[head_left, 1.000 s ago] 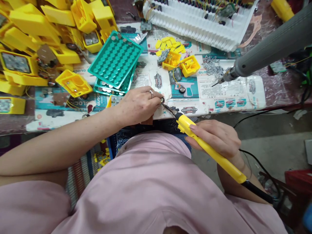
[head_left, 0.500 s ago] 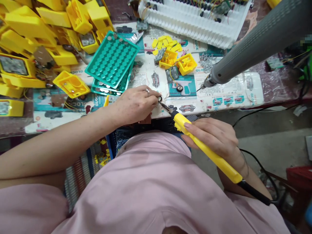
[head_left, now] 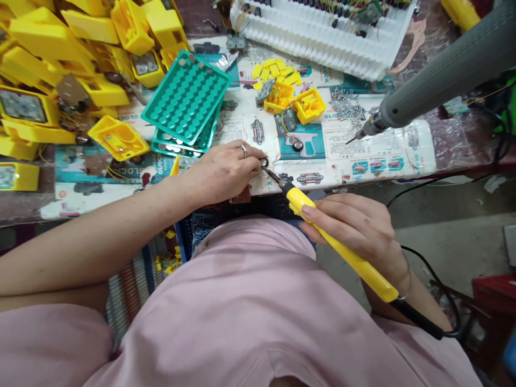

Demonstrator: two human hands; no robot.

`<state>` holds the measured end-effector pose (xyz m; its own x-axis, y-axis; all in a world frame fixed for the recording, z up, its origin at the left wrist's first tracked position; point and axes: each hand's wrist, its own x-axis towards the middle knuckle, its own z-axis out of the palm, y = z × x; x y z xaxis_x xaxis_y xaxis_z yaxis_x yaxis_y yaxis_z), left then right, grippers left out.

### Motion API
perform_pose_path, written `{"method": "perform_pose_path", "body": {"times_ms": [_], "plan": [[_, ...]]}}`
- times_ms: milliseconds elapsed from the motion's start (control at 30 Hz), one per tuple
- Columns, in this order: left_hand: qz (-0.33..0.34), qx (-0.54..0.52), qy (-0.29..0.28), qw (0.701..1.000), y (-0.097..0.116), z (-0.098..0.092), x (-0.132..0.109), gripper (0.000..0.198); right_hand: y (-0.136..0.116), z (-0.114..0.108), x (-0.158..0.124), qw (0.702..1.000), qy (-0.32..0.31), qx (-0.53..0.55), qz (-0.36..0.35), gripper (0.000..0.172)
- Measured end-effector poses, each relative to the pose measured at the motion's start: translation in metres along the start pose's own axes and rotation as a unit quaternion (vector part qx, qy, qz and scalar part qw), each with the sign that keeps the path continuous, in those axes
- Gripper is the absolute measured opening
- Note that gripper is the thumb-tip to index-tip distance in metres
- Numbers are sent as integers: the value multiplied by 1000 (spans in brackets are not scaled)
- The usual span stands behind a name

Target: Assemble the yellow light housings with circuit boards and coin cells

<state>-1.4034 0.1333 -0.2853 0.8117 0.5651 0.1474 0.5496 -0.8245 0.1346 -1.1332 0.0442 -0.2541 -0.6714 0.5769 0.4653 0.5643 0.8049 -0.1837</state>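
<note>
My left hand rests at the table's front edge, its fingertips closed on a small round metal part. The fingers hide some of that part. My right hand grips a yellow soldering iron by its handle, and the metal tip meets the round part or lies right beside it. Two open yellow housings lie beyond my hands, with a small circuit board and a round wired piece near them.
Green trays of round pieces lie behind my left hand. Yellow housings are heaped at the left. A grey electric screwdriver hangs at the right near loose screws. A white ribbed tray sits at the back.
The hanging grey screwdriver has swung a little to the right and up. Both hands stay nearly where they were, with the soldering iron at the round part.
</note>
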Motion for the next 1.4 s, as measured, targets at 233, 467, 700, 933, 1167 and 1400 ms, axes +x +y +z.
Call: {"method": "perform_pose_path", "body": {"times_ms": [233,467,700,933,1167,1400], "plan": [[-36,-45,-13,998,-3,2,-1,27,0,-3,-4,999,-38,-16,-25,37],[-31,-48,4,998,-2,4,-2,27,1,-2,-4,1000,-16,9,-14,35],[-29,-36,-8,999,-3,5,-4,23,2,0,-2,1000,-5,0,-11,34],[20,19,39,999,-3,10,-9,26,4,2,1,1000,13,-17,-13,31],[23,5,39,999,-3,10,-9,19,1,1,2,1000,4,0,3,35],[21,-24,72,997,-8,18,-11,13,-2,0,3,999,20,18,24,30]]}}
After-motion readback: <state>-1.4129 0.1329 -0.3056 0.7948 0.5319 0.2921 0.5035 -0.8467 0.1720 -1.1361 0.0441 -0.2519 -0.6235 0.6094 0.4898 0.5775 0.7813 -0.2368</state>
